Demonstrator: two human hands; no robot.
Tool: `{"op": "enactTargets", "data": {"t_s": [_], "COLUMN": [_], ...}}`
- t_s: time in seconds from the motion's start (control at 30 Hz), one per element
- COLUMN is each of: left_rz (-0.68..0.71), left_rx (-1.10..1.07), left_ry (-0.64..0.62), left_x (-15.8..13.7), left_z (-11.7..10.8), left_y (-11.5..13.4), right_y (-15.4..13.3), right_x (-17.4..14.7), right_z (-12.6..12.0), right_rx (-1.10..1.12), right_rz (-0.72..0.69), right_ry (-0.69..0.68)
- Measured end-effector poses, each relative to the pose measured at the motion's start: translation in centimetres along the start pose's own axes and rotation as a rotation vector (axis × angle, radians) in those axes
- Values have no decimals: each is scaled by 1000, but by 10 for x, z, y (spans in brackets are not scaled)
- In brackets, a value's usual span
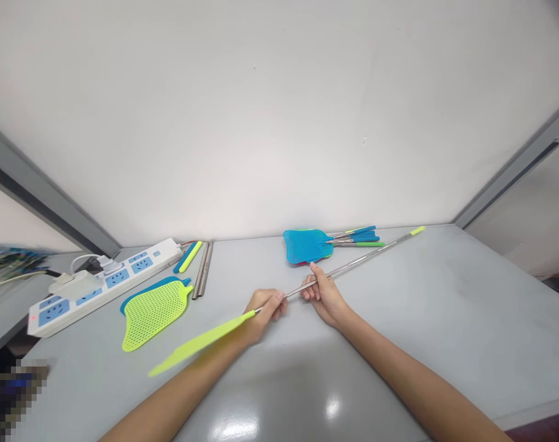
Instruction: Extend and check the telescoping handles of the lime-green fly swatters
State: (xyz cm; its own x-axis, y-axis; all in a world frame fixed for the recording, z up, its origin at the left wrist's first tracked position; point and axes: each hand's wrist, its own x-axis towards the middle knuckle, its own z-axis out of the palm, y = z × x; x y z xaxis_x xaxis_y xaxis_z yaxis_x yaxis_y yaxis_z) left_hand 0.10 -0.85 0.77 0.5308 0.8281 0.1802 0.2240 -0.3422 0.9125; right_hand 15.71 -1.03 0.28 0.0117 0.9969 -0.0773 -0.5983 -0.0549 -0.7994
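Observation:
A yellow-green fly swatter (200,345) with a long, drawn-out metal rod crosses in front of me at a slant. Its head, seen nearly edge-on, points to the lower left, and its yellow-green handle end is at the upper right. My left hand (264,314) is closed around the rod just beside the head. Farther along, my right hand (323,296) grips the rod near its middle, with thumb and curled fingers against it. Behind the right hand lies a stack of fly swatters, a blue head (308,246) on top and blue and green handles to the right.
A white power strip (118,279) with plugs and cables lies at the left. Beside it are loose yellow-green (157,312) and blue swatter heads, yellow-green and blue handle sleeves (190,256), and metal rods (202,270). A white wall (279,123) rises behind the grey table (445,319).

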Motion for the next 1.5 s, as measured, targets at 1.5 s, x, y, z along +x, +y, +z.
{"op": "enactTargets", "data": {"t_s": [1.5], "left_rz": [-76], "left_rx": [-160], "left_ry": [-148], "left_x": [-2], "left_z": [3], "left_y": [-6], "right_y": [5], "right_x": [-18], "right_z": [5], "right_rx": [-401], "right_rz": [68], "right_ry": [-374]}}
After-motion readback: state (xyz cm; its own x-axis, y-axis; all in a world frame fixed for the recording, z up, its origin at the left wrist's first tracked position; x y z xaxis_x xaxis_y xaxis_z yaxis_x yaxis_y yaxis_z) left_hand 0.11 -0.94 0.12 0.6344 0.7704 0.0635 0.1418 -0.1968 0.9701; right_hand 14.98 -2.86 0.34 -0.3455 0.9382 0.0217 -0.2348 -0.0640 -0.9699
